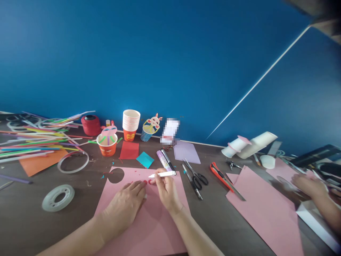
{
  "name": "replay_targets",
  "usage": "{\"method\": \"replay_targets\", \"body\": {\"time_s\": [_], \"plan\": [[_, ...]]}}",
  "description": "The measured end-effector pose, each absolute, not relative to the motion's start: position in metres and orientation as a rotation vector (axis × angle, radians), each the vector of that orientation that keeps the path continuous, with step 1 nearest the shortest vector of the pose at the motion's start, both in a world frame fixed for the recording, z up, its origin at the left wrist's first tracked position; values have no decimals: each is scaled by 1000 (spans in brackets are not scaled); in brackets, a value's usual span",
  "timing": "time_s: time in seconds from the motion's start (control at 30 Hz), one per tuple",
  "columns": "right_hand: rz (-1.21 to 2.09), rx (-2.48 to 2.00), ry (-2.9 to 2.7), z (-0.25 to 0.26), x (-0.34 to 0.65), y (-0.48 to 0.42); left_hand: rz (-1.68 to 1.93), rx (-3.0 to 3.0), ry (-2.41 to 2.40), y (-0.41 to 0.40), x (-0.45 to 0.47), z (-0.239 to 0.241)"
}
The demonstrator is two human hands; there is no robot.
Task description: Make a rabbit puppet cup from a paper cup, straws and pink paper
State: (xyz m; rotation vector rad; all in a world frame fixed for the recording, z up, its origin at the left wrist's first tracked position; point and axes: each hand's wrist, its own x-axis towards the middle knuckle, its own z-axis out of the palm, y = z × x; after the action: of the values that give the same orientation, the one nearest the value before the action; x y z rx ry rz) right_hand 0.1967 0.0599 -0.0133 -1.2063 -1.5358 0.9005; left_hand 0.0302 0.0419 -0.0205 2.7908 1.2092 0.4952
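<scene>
The right hand [167,190] has its fingers closed around the white pen [168,174], which is over the pink sheet [151,231] near small red pieces [149,182], while the left hand [129,199] rests on this same sheet, and whether it grips something, I cannot tell.

I'm seeing soft light, the blue wall [133,53] palest at left, faint shadow between left hand [129,197] and right hand [167,192], blur smearing a co-worker's hand [306,184] towards the right end of the table [23,220], coarse pixels masking a patch [170,131] at its back edge.
</scene>
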Motion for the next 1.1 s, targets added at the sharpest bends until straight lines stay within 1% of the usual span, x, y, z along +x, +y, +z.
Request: {"method": "replay_targets", "body": {"time_s": [0.17,0.37,0.8,1.1], "plan": [[860,-1178,-1483,-11,197,60,480,2781,1222,41,30,-20],[847,-1204,-1529,-14,196,62,545,2733,1194,42,28,-22],[870,-1250,-1558,-23,195,66,428,2825,1184,41,27,-23],[864,-1240,-1527,-23,195,66,492,2797,1193,43,26,-24]]}}
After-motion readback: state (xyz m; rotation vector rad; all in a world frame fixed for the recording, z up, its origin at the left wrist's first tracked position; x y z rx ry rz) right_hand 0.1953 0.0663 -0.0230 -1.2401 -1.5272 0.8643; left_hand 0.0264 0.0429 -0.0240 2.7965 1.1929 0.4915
